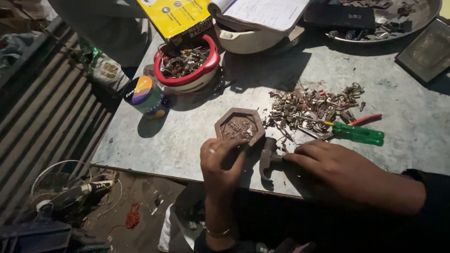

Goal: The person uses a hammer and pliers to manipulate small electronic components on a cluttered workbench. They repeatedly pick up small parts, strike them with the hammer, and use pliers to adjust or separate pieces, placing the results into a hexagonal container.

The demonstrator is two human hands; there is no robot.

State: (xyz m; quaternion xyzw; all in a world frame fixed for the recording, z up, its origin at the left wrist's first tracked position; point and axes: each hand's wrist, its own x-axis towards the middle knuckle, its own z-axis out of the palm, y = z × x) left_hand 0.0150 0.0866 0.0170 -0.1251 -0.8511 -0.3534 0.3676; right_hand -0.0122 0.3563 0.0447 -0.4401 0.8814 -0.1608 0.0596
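My left hand (221, 161), a ring on one finger, rests at the near edge of a brown hexagonal tray (239, 125) that holds small metal bits; its fingertips pinch something tiny that I cannot make out. My right hand (335, 168) lies flat on the table and grips the handle of a small hammer (268, 158), whose dark metal head points toward the table's near edge. A pile of small scrap metal parts (311, 107) lies just beyond the right hand. A green-handled screwdriver (357, 132) and a red-handled tool (366, 119) lie beside that pile.
A red-rimmed bowl (190, 77) of metal scraps, a round colourful tin (145, 96), a yellow box (180, 18), a white bowl under papers (255, 35) and a large metal tray (398, 21) stand at the back. The table's left edge (112, 131) drops to a floor with a fan grille (61, 187).
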